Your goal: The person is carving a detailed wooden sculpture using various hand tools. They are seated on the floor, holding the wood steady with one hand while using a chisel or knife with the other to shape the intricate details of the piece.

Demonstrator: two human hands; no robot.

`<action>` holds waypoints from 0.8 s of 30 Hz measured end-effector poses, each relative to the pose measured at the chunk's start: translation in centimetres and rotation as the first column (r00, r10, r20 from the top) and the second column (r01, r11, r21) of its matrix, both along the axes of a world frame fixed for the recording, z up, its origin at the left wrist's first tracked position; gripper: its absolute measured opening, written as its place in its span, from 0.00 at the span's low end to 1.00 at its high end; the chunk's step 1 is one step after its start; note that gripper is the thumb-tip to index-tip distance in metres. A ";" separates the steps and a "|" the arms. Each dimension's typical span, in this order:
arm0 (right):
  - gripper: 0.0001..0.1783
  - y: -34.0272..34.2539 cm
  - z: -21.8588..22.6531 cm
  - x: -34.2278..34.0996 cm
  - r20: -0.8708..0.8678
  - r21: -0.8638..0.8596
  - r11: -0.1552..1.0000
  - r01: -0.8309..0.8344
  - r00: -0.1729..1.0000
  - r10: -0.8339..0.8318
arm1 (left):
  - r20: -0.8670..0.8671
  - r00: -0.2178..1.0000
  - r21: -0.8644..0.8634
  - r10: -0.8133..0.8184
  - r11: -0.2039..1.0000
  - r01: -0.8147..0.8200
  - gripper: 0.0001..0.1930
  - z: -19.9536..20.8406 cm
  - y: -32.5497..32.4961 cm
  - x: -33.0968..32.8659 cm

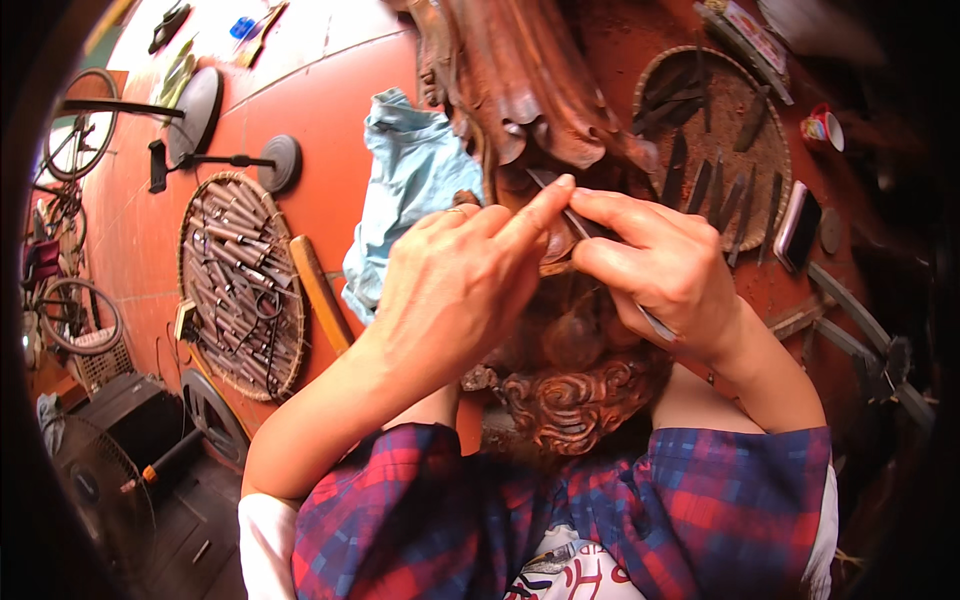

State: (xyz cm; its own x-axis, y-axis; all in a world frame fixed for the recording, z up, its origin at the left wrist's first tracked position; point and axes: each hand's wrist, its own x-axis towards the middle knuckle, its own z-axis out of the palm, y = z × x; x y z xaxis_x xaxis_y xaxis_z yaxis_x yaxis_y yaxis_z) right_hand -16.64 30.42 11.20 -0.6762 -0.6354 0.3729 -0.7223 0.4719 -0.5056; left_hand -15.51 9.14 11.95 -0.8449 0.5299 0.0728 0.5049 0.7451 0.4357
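A dark reddish-brown wood carving (pixel 575 405) lies between my legs, with curled relief near me and long folds at its far end. My right hand (pixel 665 265) is closed round a thin flat metal blade (pixel 655 325), whose lower end sticks out below the palm. The blade's other end slants up and left over a hollow in the carving. My left hand (pixel 450 265) lies over the carving's left side, index finger stretched out and pressed on the blade near its tip. Its other fingers are bent, and its thumb is hidden. Both hands' fingertips nearly meet.
Left on the red tiled floor stands a round basket (pixel 185 290) of many handled carving tools, beside a wooden mallet-like stick (pixel 320 295). A light blue cloth (pixel 410 150) lies beyond my left hand. At right are a woven tray (pixel 745 135) of dark blades, a phone (pixel 798 228) and a cup (pixel 822 130).
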 end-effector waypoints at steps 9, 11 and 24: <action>0.10 1.1 1.7 1.5 0.067 -0.121 0.993 0.008 0.998 0.000 | -0.031 0.999 0.006 -0.009 1.000 0.009 0.26 2.6 1.2 0.2; 0.16 1.6 2.3 2.0 0.077 -0.314 0.949 -0.018 0.996 0.044 | -0.106 0.994 0.026 -0.022 0.999 0.025 0.22 3.1 1.3 0.2; 0.21 2.8 1.5 2.6 -0.085 0.056 0.996 0.065 0.995 -0.060 | 0.690 0.607 0.572 -0.394 0.811 -0.124 0.15 3.3 2.4 2.5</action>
